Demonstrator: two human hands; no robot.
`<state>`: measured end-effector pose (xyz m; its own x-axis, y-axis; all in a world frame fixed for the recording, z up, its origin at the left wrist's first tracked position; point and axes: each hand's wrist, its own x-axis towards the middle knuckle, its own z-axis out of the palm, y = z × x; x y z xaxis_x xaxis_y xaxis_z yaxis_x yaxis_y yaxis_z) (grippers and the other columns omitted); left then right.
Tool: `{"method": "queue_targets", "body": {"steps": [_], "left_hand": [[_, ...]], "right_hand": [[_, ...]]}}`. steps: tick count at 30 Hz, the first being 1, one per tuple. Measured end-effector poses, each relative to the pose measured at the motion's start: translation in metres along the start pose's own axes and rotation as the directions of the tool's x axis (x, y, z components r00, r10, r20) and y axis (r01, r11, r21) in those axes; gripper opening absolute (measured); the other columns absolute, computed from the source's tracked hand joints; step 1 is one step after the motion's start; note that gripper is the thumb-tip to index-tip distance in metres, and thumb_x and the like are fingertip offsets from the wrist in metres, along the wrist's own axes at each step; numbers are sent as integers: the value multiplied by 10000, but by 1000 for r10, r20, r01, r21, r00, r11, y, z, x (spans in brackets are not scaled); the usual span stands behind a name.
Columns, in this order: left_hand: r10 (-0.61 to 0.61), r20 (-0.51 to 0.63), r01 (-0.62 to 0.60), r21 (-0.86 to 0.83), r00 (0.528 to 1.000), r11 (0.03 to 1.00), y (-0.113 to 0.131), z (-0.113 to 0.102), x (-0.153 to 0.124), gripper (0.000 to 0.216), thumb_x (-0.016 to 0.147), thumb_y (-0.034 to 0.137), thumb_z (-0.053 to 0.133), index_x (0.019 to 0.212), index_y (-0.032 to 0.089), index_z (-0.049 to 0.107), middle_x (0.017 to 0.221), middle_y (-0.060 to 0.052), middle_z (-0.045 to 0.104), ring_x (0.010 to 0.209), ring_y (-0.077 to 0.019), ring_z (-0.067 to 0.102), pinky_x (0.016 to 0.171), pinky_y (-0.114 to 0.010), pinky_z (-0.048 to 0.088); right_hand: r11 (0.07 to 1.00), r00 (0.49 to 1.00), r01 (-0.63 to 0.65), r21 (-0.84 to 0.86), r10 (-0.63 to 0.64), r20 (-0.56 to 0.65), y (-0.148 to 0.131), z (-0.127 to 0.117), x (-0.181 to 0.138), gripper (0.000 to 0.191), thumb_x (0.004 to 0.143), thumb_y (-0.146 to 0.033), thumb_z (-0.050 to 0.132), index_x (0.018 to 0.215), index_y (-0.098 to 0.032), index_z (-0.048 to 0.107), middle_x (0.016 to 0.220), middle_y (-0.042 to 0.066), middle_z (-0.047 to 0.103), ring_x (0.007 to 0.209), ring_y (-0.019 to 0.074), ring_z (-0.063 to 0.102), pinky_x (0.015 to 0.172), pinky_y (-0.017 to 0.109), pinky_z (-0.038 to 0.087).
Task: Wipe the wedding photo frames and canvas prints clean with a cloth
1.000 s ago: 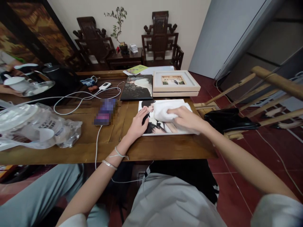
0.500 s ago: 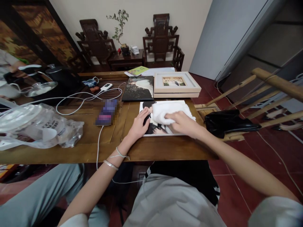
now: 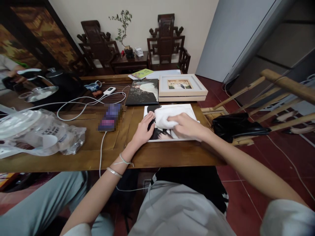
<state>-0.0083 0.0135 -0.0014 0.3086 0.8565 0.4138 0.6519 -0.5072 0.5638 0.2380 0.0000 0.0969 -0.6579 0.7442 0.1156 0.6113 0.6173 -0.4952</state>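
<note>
A photo panel [image 3: 161, 135] with a picture of people lies flat near the front edge of the wooden table [image 3: 172, 154]. On its left side rests my left hand [image 3: 144, 129], fingers stretched out and holding nothing. My right hand [image 3: 183, 124] is closed on a bunched white cloth [image 3: 163, 114] and presses it against the panel's surface. Cloth and hands hide much of the picture. Just behind the panel are a dark photo panel [image 3: 134, 95] and a light wood picture frame [image 3: 203, 93] with a small photo inside.
A phone [image 3: 109, 118] with a white cable lies left of the panel. Farther left are a clear plastic bag [image 3: 71, 137], a black kettle [image 3: 60, 78] and a power bank [image 3: 109, 90]. A bamboo chair [image 3: 283, 83] holding a black bag [image 3: 236, 127] stands at the right. Another person's hand [image 3: 19, 73] shows far left.
My right hand and the white cloth have shifted slightly left across the panel, uncovering more of its right side. My left hand stays on the panel's left side.
</note>
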Motion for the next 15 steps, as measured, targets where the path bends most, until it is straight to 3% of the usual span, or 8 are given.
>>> {"method": "queue_targets", "body": {"steps": [5,8,11,15], "left_hand": [[19,-3,-19,5,1000,1000,0,-1,-1,476,998,282,489,1447,159,590,1586,-138,508,1508,-274,447,1270,-542,334],[28,0,-28,10,1000,1000,0,-1,-1,472,1002,290,487,1442,156,591,1583,-140,511,1506,-272,450,1269,-536,340],[26,-1,-26,6,1000,1000,0,-1,-1,479,1003,294,484,1441,131,588,1583,-157,507,1508,-278,446,1272,-526,338],[15,1,-15,0,1000,1000,-1,1,-1,481,995,281,489,1447,149,584,1583,-146,510,1507,-282,447,1275,-534,328]], "right_hand": [[1000,998,-20,-12,19,-53,26,-16,62,303,678,-54,444,827,-159,686,861,94,720,806,235,591,786,306,401],[999,997,-41,-31,38,-65,30,-18,74,327,660,-26,435,837,-154,678,861,99,722,768,226,581,770,305,401],[999,998,-46,4,46,-50,21,-14,58,298,684,-35,452,837,-164,673,830,88,709,766,221,580,767,298,406],[998,998,-54,-14,54,-21,-6,1,8,318,701,-27,443,855,-179,676,746,56,667,690,205,539,712,286,389]]}}
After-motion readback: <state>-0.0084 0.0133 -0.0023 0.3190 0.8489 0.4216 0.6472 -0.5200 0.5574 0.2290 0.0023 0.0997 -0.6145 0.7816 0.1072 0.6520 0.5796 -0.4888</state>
